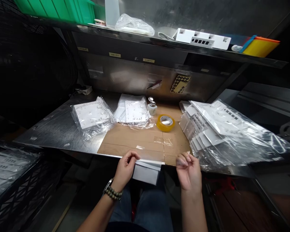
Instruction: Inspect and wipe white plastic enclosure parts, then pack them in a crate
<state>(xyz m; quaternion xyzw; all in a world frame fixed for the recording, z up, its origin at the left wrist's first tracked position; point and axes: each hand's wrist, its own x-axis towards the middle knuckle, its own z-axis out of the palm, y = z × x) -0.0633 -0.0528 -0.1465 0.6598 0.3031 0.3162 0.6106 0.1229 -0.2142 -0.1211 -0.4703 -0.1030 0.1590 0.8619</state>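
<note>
At the front edge of the table, my left hand is closed in a pinch on the corner of a flat plastic bag. The bag looks pale and hangs over the edge above my lap; its contents cannot be made out. My right hand is raised to the right of it, palm up and fingers curled together. A tiny whitish bit shows at its fingertips, too small to name. Beyond the hands, a roll of yellow tape lies on the cardboard sheet.
Bagged white plastic panels lie at left and centre. A pump bottle stands behind the tape. Several white parts in clear plastic are heaped at right. Above runs a shelf with a green bin. A black crate stands lower left.
</note>
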